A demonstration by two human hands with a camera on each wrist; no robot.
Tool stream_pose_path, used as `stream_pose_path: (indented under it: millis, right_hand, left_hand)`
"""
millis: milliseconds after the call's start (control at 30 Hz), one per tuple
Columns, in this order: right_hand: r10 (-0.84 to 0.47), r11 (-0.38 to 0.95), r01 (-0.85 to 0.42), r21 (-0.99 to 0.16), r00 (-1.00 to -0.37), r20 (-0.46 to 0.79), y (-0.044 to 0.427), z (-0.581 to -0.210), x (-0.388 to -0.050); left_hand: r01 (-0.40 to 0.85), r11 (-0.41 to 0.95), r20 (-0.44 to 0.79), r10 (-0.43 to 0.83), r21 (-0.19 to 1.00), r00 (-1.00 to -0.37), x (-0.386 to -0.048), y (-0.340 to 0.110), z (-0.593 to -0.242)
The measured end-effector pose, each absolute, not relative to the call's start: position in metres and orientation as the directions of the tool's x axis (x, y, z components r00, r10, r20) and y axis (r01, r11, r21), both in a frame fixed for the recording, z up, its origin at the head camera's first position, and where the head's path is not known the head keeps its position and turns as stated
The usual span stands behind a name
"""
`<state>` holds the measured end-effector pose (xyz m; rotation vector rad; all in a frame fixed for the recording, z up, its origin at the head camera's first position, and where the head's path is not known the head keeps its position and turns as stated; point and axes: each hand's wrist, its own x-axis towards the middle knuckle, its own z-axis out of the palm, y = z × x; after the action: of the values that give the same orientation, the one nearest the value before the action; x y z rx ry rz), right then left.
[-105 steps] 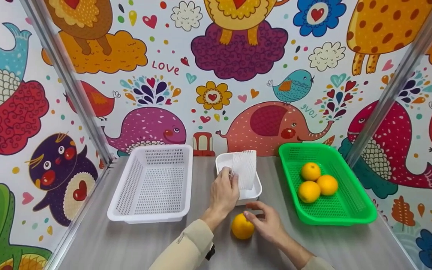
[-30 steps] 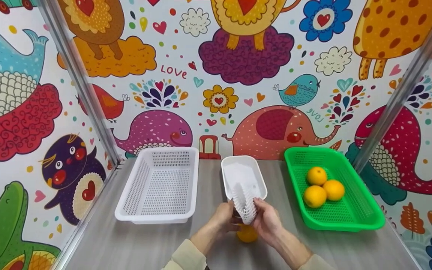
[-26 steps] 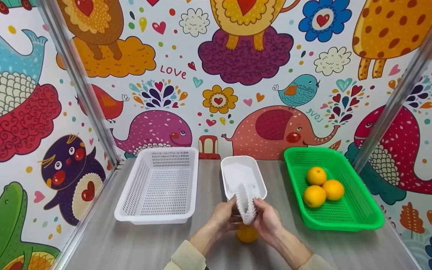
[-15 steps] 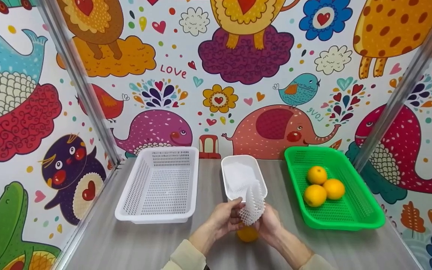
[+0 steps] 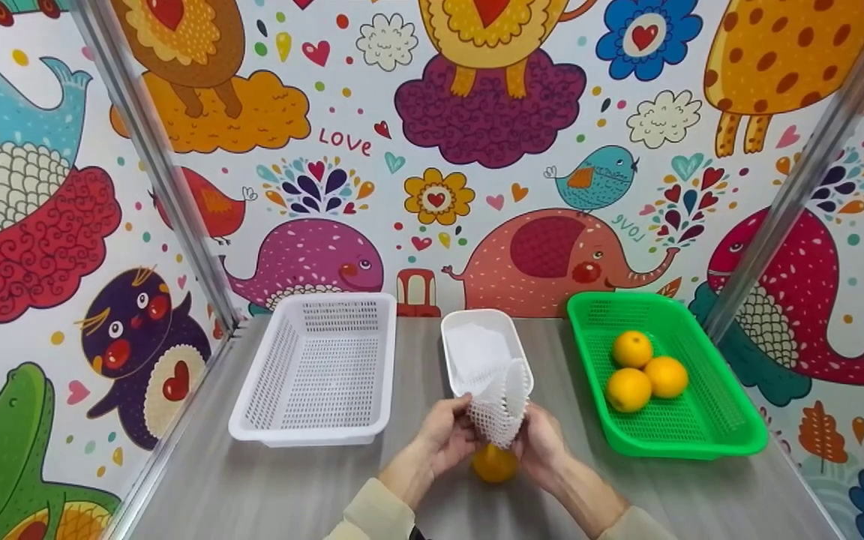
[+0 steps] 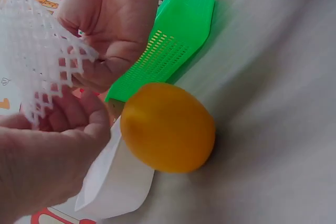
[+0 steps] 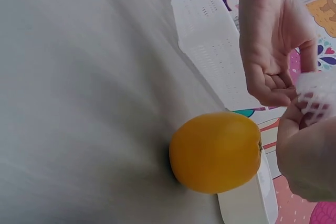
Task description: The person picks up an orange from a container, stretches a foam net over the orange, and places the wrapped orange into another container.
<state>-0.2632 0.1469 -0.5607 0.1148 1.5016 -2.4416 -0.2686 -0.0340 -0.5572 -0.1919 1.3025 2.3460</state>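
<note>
In the head view, both hands hold a white foam fruit net (image 5: 498,409) over an orange (image 5: 494,465) on the table. The left hand (image 5: 443,435) pinches the net's left side between thumb and fingers. On the other side the right hand (image 5: 542,442) grips it, its fingertips partly hidden by the mesh. The lower end of the net hangs just above the orange and covers its top from the head camera. Both wrist views show the orange (image 6: 168,127) resting on the table, apart from the hands, with the net (image 7: 318,95) held higher.
A small white tray (image 5: 447,345) with white foam netting inside stands just beyond the hands. To the left is a white perforated basket (image 5: 319,382). A green basket (image 5: 691,424) on the right holds three oranges (image 5: 630,390). Patterned walls (image 5: 312,97) enclose the table.
The left hand has brought the net from over the tray toward the orange. The right hand has left the orange and taken hold of the net, which has turned and spread between the hands.
</note>
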Motion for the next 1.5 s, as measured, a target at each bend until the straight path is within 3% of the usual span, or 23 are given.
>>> stream_pose_path:
  millis: [133,300,467,767,1500]
  right_hand:
    - [-0.167,-0.455,0.281,-0.845,-0.959,-0.228,0.148,-0.562,-0.266]
    - [-0.162,-0.495,0.293,-0.818,-0.956,-0.245,0.151,-0.563,-0.268]
    - [-0.170,-0.502,0.311,-0.807,-0.950,-0.261,0.156,-0.566,-0.267]
    - [0.005,-0.321,0.255,-0.912,-0.963,-0.270,0.161,-0.576,-0.266]
    - [0.082,-0.175,0.309,-0.935,-0.942,-0.326,0.166,-0.613,-0.263]
  left_hand:
    - [-0.418,-0.533,-0.309,0.285,0.736,-0.907,-0.271,-0.033,-0.560]
    - [-0.405,-0.511,-0.307,0.269,0.758,-0.913,-0.272,-0.032,-0.563]
    - [-0.389,-0.434,-0.309,0.244,0.813,-0.919,-0.272,-0.029,-0.569]
    - [-0.289,-0.213,-0.268,0.121,0.933,-0.956,-0.269,-0.024,-0.575]
    - [-0.250,0.134,-0.237,-0.105,0.959,-0.966,-0.263,-0.018,-0.598]
